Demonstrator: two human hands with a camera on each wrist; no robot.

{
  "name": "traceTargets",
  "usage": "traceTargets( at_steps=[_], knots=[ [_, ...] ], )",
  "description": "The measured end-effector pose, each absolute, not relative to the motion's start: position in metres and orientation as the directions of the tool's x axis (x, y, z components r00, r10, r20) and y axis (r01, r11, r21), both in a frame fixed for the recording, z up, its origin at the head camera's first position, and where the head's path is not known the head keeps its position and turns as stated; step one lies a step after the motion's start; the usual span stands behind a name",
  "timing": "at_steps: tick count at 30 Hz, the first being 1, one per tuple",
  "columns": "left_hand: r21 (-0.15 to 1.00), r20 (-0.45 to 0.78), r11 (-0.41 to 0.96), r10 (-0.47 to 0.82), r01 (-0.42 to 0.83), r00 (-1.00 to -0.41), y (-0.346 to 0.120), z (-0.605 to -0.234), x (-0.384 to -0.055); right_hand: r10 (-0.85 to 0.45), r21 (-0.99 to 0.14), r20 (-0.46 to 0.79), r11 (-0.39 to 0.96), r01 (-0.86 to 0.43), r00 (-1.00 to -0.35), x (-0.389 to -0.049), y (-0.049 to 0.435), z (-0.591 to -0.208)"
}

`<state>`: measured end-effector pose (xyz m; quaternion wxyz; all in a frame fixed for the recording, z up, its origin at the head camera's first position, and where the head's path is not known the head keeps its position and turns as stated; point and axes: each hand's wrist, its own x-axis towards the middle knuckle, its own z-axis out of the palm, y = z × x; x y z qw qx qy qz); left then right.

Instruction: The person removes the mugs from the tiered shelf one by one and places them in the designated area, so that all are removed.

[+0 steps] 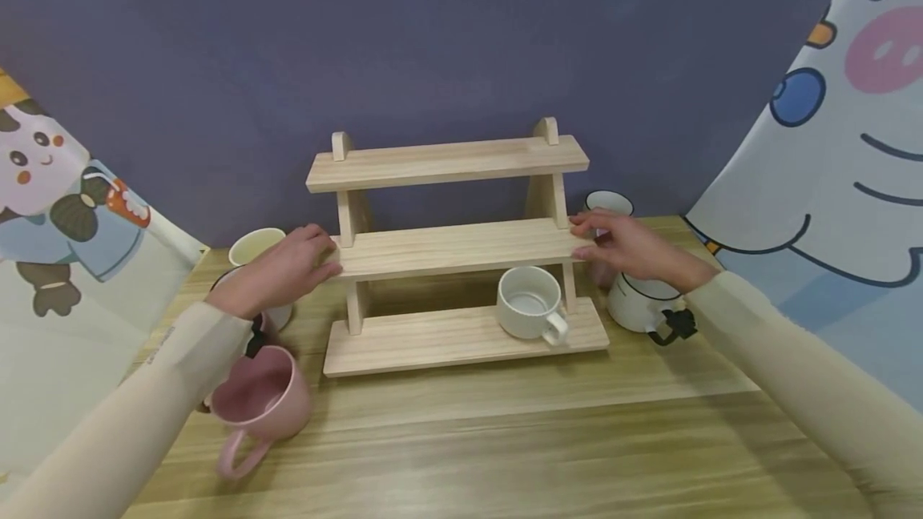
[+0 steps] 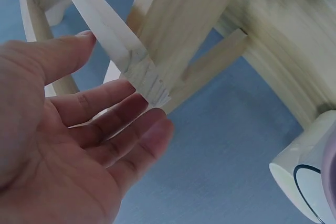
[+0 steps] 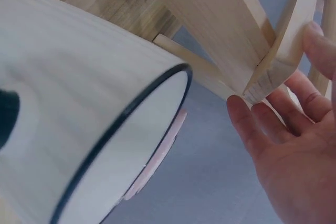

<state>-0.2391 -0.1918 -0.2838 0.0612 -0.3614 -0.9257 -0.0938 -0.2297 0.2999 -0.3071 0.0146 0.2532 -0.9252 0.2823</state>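
A three-tier wooden display shelf (image 1: 454,247) stands in the middle of the table in the head view. My left hand (image 1: 292,267) grips the left end of its middle tier; in the left wrist view the thumb lies on one face of the board end (image 2: 142,77) and the fingers are at the other. At the opposite end my right hand (image 1: 627,243) grips the same tier, thumb and fingers around the board end (image 3: 268,80) in the right wrist view. A white cup (image 1: 530,299) sits on the bottom tier toward the right.
A pink mug (image 1: 270,399) stands front left, near my left forearm. Behind it is a cream cup (image 1: 254,244). Under my right wrist stands a white mug (image 1: 634,307) with a dark rim, and another dark-rimmed mug (image 1: 609,200) is farther back. A dark backdrop (image 1: 447,38) hangs behind the shelf.
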Motion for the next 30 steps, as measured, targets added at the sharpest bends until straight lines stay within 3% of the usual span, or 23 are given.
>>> traceTargets(
  at_steps=[12,18,23,30],
  knots=[
    [0.138,0.143,0.735,0.648,0.664,-0.748,-0.191,-0.281,-0.239,-0.481,-0.31,0.273,0.776,-0.549,-0.833,-0.21,0.275,-0.299],
    [0.118,0.154,0.724,0.663,0.679,-0.733,-0.19,-0.281,-0.24,-0.499,-0.281,0.346,0.753,-0.595,-0.795,-0.186,0.246,-0.3],
    [0.116,0.148,0.721,0.668,0.684,-0.729,-0.19,-0.282,-0.241,-0.451,-0.256,0.352,0.796,-0.548,-0.82,-0.171,0.226,-0.305],
    [0.12,0.133,0.723,0.667,0.68,-0.733,-0.191,-0.281,-0.24,-0.42,-0.257,0.268,0.836,-0.485,-0.867,-0.163,0.211,-0.314]
  ],
)
